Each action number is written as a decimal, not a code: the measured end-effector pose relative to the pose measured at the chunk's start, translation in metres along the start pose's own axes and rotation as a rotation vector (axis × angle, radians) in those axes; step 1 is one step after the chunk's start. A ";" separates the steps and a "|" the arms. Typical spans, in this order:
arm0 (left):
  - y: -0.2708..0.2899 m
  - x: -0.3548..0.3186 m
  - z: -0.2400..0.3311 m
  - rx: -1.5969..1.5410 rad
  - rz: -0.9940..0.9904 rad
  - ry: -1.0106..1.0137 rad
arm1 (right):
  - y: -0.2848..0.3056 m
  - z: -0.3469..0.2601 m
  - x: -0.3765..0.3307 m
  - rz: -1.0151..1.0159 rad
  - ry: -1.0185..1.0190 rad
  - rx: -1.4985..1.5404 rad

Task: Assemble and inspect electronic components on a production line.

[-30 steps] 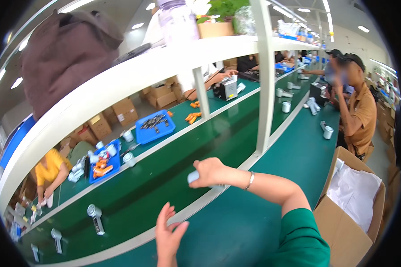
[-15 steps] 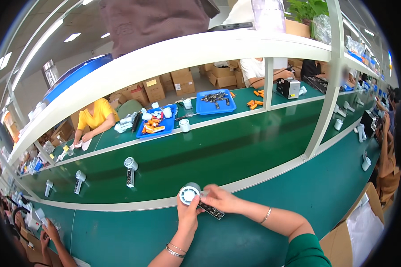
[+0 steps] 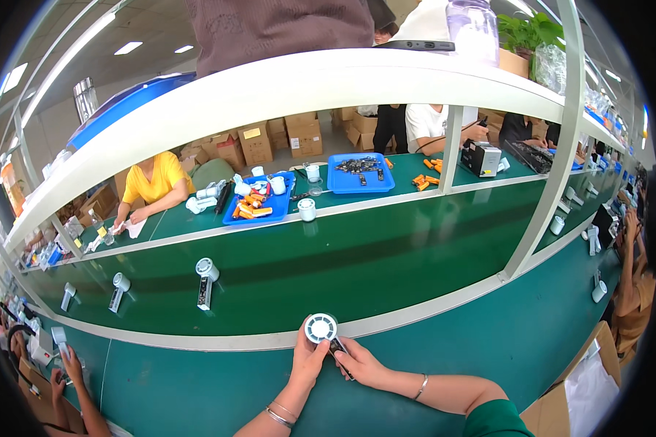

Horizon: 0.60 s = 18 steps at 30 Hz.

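Observation:
A small white handheld fan [image 3: 321, 328] is between my two hands, its round slotted head facing up toward me. My left hand [image 3: 308, 360] is closed around the head, with the thumb at its lower edge. The fan's narrow handle is uncovered and shows a dark circuit board [image 3: 337, 348]. My right hand [image 3: 363, 365] grips this handle, fingers around it and thumb on top, so part of the board is hidden. The fan is held above the near edge of the green bench [image 3: 219, 379].
Similar fans with bare handles, one of them here [image 3: 206, 277], lie on the green conveyor belt [image 3: 342, 255]. Beyond it are blue trays [image 3: 361, 182] of boards and orange cells. A white shelf [image 3: 306, 80] spans overhead. A cardboard box [image 3: 561, 397] stands at right; co-workers sit at both sides.
My right hand has moved from beside the fan head onto the handle, which now points more steeply toward me. The fans on the belt appear farther left, and the whole view has shifted slightly.

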<state>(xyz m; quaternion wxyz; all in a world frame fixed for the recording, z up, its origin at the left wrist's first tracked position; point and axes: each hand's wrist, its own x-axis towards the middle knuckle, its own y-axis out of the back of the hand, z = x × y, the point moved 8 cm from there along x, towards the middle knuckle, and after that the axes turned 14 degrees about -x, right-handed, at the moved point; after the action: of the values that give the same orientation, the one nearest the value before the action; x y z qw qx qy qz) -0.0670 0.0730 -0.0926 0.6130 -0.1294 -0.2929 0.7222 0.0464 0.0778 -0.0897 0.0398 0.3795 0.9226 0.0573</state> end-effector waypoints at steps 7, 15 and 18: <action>0.000 -0.003 0.003 0.011 0.078 0.011 | 0.007 0.008 -0.002 0.070 -0.018 0.021; 0.007 -0.006 0.002 0.039 0.155 0.047 | 0.019 -0.001 -0.002 0.178 0.113 -0.031; 0.004 -0.005 0.003 0.062 0.148 0.046 | 0.025 -0.003 0.000 0.226 0.130 -0.027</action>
<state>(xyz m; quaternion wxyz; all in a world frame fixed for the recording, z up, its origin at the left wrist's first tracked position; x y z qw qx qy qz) -0.0713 0.0665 -0.0934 0.5682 -0.1484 -0.2458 0.7712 0.0635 0.0950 -0.0832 -0.0218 0.4759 0.8737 0.0986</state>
